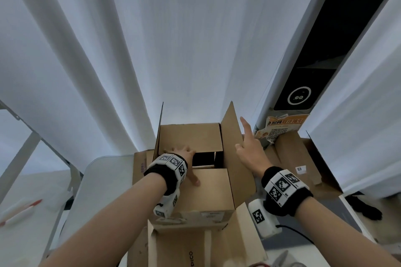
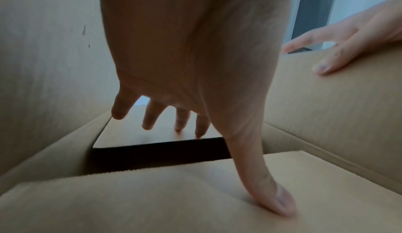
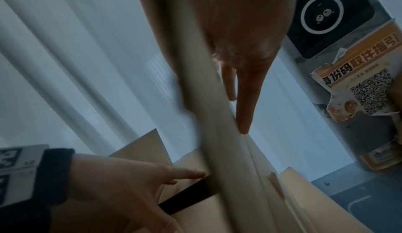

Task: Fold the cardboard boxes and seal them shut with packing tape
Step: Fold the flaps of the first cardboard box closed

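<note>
On the cardboard box [image 1: 195, 182], left hand [image 1: 184, 158] fingers [image 2: 150, 116] press spread (right hand [image 1: 249, 149] flat against the side flap [image 1: 233, 136]).

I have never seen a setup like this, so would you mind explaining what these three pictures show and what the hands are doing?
No machine here: a person wears three cameras, one on the head and one on each wrist; the checkered bands are wrist markers. The head view looks down at an open cardboard box on a table. The left hand presses flat, its fingers on the far flap and its thumb on the near flap, holding both down. The right hand, fingers straight, rests against the upright right flap, seemingly ready to fold it in. The wrist views show the same hands close up. Neither hand holds anything, and no tape is in use.
</note>
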